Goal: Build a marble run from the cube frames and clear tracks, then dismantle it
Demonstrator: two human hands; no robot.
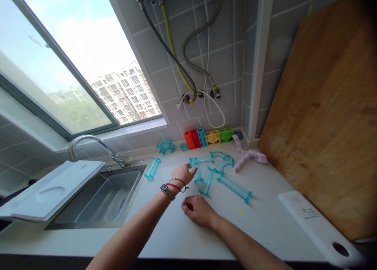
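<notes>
My left hand (183, 173), with a watch and bracelets at its wrist, hovers over the counter beside a short translucent blue track piece (198, 177). Its thumb and forefinger are apart with nothing visible between them; whether the thumb touches that piece I cannot tell. Nearer the front edge, my right hand (200, 212) rests on the white counter (167, 238) with fingers curled in, nothing showing in them. Just beyond lie a slanted blue track piece (207, 181), a long straight one (235, 188), a curved one (225, 165) and another straight one (202, 159).
Red, blue, yellow and green blocks (208, 137) line the wall, near a pink-purple branched piece (247, 157). Left are a separate blue track (152, 168), the sink (112, 195), a faucet (97, 140) and a white panel (59, 187). A wooden board (326, 113) and white board (318, 223) stand right.
</notes>
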